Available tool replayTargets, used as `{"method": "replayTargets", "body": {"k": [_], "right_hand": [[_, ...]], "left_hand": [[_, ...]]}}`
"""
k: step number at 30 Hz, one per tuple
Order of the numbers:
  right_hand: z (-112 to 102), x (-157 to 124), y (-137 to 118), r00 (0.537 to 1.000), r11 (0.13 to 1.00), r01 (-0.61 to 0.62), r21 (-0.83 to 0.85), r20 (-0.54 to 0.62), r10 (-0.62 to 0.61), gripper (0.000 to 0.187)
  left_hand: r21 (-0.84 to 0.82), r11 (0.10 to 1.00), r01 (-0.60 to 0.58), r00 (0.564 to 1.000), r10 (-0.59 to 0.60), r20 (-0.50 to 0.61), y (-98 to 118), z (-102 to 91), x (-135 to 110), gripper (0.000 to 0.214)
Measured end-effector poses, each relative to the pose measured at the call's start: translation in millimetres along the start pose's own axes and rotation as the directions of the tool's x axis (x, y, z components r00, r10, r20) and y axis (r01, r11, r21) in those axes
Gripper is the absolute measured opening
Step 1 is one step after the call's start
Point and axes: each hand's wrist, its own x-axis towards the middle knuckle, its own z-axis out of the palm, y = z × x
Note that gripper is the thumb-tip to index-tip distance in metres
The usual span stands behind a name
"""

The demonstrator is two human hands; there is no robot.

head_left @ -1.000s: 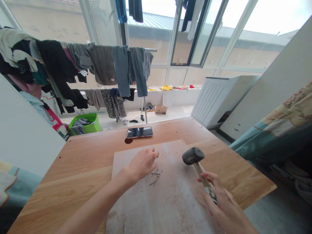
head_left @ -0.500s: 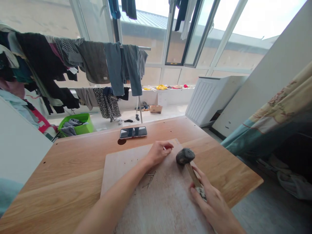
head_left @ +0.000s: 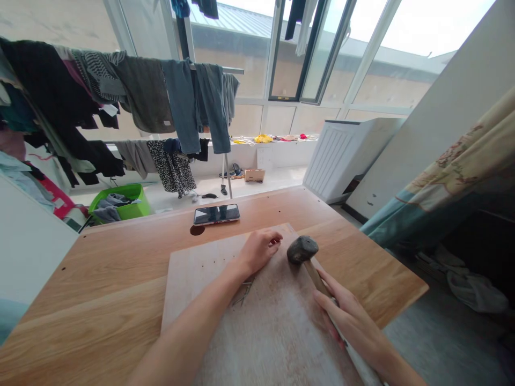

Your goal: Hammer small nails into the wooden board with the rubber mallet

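Observation:
My right hand (head_left: 346,308) is wrapped round the wooden handle of a hammer (head_left: 302,250) with a thick, dark head. The head is just above or on the right part of a pale wooden board (head_left: 257,343); I cannot tell if it touches. Near the board's far edge, left of the hammer head, my left hand (head_left: 260,249) rests with its fingers curled and pinched together. Whatever they may hold is too small to make out. Several thin nails (head_left: 243,294) lie in a loose pile on the board beside my left forearm.
Beneath the board is a wooden table (head_left: 108,284) with a round dark hole. A phone (head_left: 216,214) lies near its far edge. Beyond are a clothes rack with hanging laundry (head_left: 148,96), a green basket (head_left: 134,206) and a white ribbed cabinet (head_left: 330,161). A curtain (head_left: 438,166) hangs at right.
The whole view has shifted slightly. My right hand has altered its hold on the hammer's handle, and more of the handle's lower end shows. My left hand stays at the same spot on the board.

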Motion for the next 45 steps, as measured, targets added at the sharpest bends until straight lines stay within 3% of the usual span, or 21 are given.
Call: {"method": "replayTargets", "body": {"k": [6,14,25,38,45], "right_hand": [[-0.7,4.8,-19.2,0.997,0.984,0.071,0.164,-0.009,-0.07,0.075],[-0.6,20.5,-47.6,0.985,0.98,0.174,0.093,-0.008,-0.174,0.069],[7.8,24.9,-40.6,0.985,0.985,0.17,0.014,-0.022,-0.17,0.064],[10.8,21.1,-43.3,0.983,0.984,0.155,-0.093,-0.082,-0.162,0.062],[14.2,16.8,-48.1,0.984,0.987,0.146,-0.073,-0.09,-0.152,0.069]], "left_hand": [[-0.058,0.996,0.066,0.998,-0.066,-0.009,0.5,0.2,1.6,0.024],[-0.096,0.991,0.089,0.996,-0.089,-0.003,-3.2,2.5,2.5,0.032],[-0.091,0.993,0.072,0.997,-0.074,-0.016,-1.8,3.5,4.0,0.046],[-0.083,0.993,0.078,0.997,-0.079,-0.008,-0.4,2.3,3.6,0.044],[-0.081,0.994,0.069,0.998,-0.07,-0.008,-2.9,5.0,3.3,0.045]]}}
